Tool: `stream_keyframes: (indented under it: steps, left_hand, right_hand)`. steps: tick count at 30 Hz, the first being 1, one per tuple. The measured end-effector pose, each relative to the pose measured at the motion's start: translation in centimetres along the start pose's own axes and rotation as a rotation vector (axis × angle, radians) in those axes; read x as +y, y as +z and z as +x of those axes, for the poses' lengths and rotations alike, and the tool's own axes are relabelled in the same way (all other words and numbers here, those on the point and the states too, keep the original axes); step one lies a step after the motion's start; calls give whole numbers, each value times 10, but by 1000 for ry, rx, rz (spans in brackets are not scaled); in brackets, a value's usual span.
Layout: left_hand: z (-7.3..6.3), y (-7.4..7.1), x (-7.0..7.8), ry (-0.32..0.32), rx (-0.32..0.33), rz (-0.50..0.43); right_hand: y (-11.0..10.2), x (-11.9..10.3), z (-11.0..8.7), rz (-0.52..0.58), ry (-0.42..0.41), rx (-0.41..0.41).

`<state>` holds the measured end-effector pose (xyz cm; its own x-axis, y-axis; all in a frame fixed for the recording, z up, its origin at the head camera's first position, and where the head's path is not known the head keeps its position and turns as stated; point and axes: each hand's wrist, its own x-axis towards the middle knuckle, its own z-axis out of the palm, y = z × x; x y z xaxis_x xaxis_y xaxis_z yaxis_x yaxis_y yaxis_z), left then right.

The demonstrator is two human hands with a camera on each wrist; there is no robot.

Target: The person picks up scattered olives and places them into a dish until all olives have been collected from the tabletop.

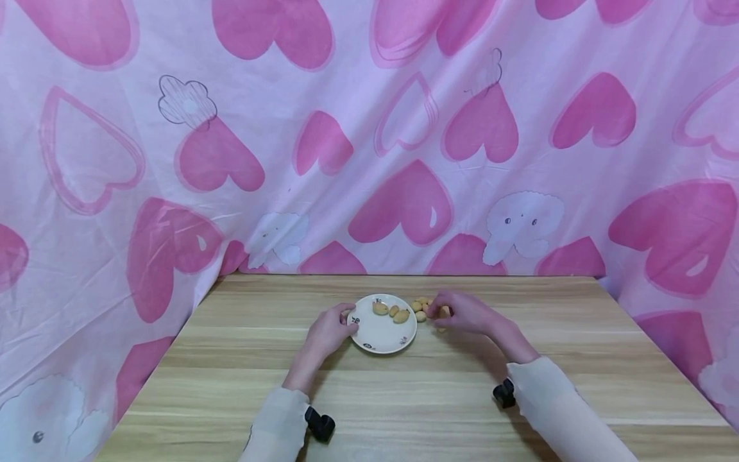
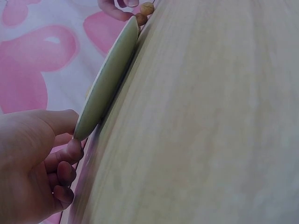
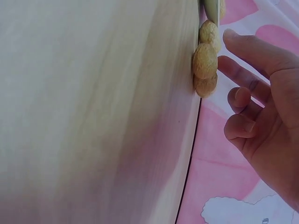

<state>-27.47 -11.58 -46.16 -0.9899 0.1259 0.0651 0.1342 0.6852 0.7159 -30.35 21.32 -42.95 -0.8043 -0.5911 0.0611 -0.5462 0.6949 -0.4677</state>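
A white plate (image 1: 381, 337) with small printed motifs lies on the table, with a few peanuts in the shell (image 1: 380, 308) on its far half. My left hand (image 1: 331, 330) pinches the plate's left rim between thumb and fingers; the left wrist view shows this grip on the plate (image 2: 105, 84) edge-on. Just right of the plate is a small pile of peanuts (image 1: 421, 316). My right hand (image 1: 462, 312) hovers at that pile. In the right wrist view, its thumb and forefinger are spread apart beside the peanuts (image 3: 205, 60), with nothing seen between them.
The wooden table (image 1: 404, 404) ends at a pink heart-patterned cloth (image 1: 358, 128) that hangs behind and along both sides. A black wrist camera (image 1: 320, 424) sits on the left sleeve, another black camera (image 1: 504, 393) on the right.
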Motion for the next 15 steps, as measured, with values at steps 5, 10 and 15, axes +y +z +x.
stream_keyframes:
  steps: [5,10,15]
  left_hand:
    - [1,1,0,-3,-4,1]
    - [1,1,-1,-2,1,1]
    - [1,1,-1,-8,0,3]
  right_hand:
    - [0,4,-3,13,9,-5]
    - [-2,3,-6,41,25,-13]
    - [-4,4,-9,47,39,-13]
